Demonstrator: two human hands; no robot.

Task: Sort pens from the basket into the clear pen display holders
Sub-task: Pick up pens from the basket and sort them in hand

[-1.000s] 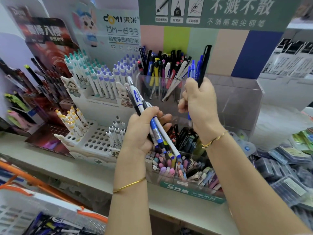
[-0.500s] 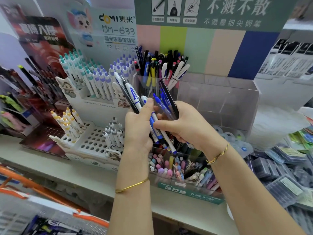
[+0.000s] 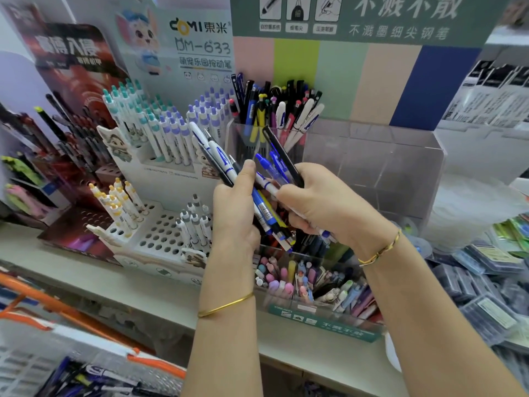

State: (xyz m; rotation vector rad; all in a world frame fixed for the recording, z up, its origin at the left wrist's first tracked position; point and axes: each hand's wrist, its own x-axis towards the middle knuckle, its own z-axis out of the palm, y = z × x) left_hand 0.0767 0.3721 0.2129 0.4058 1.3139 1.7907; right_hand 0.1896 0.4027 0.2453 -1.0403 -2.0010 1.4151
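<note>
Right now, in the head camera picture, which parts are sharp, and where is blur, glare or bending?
Head view: light is soft, without hard shadows; the left hand and right hand and their blue, white and black pens are fairly sharp; the white and orange basket at lower left is smeared; the clear plastic display holder carries pale reflections; the wide lens tilts the pale shelf.

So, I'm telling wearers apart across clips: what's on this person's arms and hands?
Both forearms are bare, with no sleeves or gloves in view. Behind the left hand, a thin plain gold bangle rings the forearm. Behind the right hand, a slim gold bracelet with a darker section sits at the wrist.
</note>
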